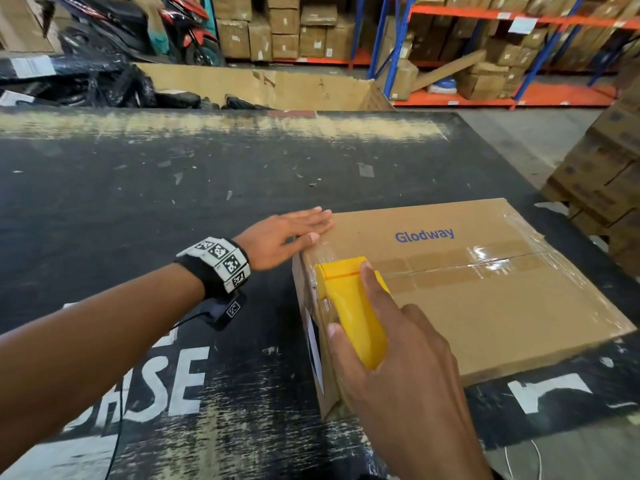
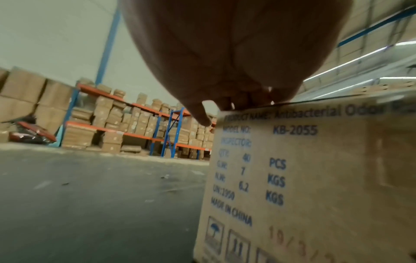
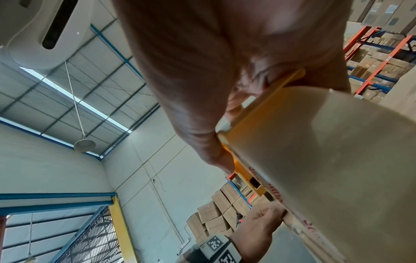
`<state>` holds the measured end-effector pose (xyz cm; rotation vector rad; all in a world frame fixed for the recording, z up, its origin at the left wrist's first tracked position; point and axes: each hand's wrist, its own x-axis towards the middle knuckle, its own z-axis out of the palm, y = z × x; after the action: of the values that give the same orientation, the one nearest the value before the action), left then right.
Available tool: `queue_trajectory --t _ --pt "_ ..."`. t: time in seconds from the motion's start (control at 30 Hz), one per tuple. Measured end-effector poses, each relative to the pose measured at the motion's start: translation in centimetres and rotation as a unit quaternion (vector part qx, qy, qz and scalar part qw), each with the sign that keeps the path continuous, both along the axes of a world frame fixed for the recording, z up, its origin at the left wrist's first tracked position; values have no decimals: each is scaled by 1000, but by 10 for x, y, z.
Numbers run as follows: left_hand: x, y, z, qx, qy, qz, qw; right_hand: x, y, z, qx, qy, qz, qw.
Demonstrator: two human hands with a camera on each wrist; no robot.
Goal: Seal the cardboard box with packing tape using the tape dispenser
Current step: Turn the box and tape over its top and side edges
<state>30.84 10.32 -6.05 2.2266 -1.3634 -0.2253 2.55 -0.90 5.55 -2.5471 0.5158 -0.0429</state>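
- Brown cardboard box w/ blue "Glodway" print (image 1: 485, 296) sits flat on black scuffed desk (image 1: 138, 188), toward its right side; flaps closed, clear packing tape (image 1: 485, 259) along the centre seam.
- Right hand (image 1: 391, 362): fingers + thumb curled round yellow plastic tape dispenser (image 1: 349, 299), index finger laid along its top. Dispenser head at box's near-left top edge, over seam end; tape roll seen from right wrist view (image 3: 326, 151).
- Left hand (image 1: 287, 237): fingers straight, flat on box's far-left top corner, pressing; holds nothing. Left wrist view confirms fingertips (image 2: 243, 101) on top edge of box (image 2: 315, 178).
- Hands apart, both on box's left end.
- Bkgd: blue/orange racking w/ cartons (image 1: 485, 46), parked scooter (image 1: 138, 26).
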Motion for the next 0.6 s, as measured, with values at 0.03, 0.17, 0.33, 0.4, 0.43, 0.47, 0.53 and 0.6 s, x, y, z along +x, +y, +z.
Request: queue_trajectory --t 0.03,0.17,0.33,0.4,0.43,0.47,0.53,0.6 --pt "0 0 1 3 -3 2 1000 -3 0 2 -4 0 6 1000" --pt "-1 1 8 24 -5 6 1000 -48 6 9 -27 47 19 998" --pt "-6 2 11 33 -18 12 999 -131 -13 -26 -163 47 39 985" --pt "-9 1 8 25 -23 17 999 -148 -17 -35 -170 57 50 983" --pt "-10 1 7 22 -25 19 999 -150 -14 -33 -121 76 35 989" --pt "-11 0 6 22 -26 22 999 -149 -12 -29 -80 107 27 991" --pt "-14 -1 4 24 -34 28 999 -142 -10 -34 -20 159 18 987" --pt "-15 -2 3 31 -43 30 998 -137 -17 -49 20 171 29 985"
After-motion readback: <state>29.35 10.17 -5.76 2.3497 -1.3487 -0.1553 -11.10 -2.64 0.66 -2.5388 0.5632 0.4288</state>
